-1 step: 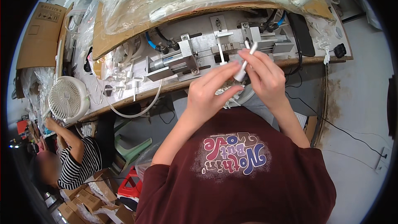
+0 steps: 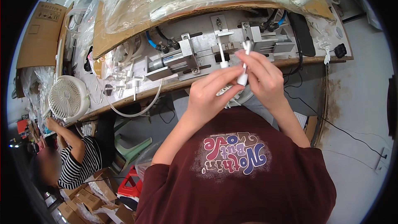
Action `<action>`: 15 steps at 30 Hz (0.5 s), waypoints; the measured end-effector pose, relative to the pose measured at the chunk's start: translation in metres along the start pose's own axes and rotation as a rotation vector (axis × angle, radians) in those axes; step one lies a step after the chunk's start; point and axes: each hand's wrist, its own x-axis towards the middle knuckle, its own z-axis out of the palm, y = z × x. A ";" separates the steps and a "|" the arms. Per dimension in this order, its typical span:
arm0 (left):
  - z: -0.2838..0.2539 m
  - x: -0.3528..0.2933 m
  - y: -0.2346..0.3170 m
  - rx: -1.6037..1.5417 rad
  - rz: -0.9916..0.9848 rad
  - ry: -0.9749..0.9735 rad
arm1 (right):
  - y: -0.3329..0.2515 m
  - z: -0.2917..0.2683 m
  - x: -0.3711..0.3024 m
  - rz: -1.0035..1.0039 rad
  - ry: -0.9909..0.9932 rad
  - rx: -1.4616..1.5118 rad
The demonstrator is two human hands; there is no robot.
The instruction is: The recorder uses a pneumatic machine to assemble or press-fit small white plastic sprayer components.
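Observation:
Just in front of the bench edge, my left hand [image 2: 209, 93] and my right hand [image 2: 265, 74] meet around a slim white plastic piece [image 2: 243, 79]. Its wider end points down toward me, and its narrow upper part rises past my right fingertips. Both hands pinch it between thumb and fingers, so its middle is partly covered. Beyond my hands, a similar white rod-shaped piece [image 2: 222, 52] stands in a metal clamping fixture [image 2: 226, 46]. Below my fingers, a pile of white parts [image 2: 230, 93] shows in part.
Metal cylinder units [image 2: 174, 60] flank the fixture, with blue and black hoses. Loose white fittings [image 2: 124, 81] and a round white fan [image 2: 68, 98] are left on the bench. Plastic-covered cardboard [image 2: 199, 8] overhangs the back. A person in a striped top [image 2: 83, 157] sits at left.
The white piece has turned more upright, its upper end swinging left. My right hand has shifted slightly with it; my left hand is almost where it was.

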 end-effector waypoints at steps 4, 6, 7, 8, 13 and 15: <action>-0.004 -0.002 -0.001 0.065 0.016 -0.019 | -0.004 0.008 -0.001 0.012 -0.014 0.060; -0.005 -0.005 -0.002 0.082 0.017 0.002 | -0.010 0.006 0.003 0.037 -0.025 0.065; -0.005 -0.007 -0.003 0.089 0.018 0.011 | -0.010 0.005 0.004 0.047 0.001 0.067; -0.005 -0.008 -0.005 0.152 0.015 0.016 | -0.009 0.005 0.005 0.056 0.027 0.068; -0.003 -0.008 -0.023 0.541 0.078 -0.035 | -0.004 -0.001 0.003 0.168 0.059 0.114; 0.003 -0.010 -0.033 0.654 0.080 -0.079 | -0.009 -0.004 0.006 0.143 0.061 0.140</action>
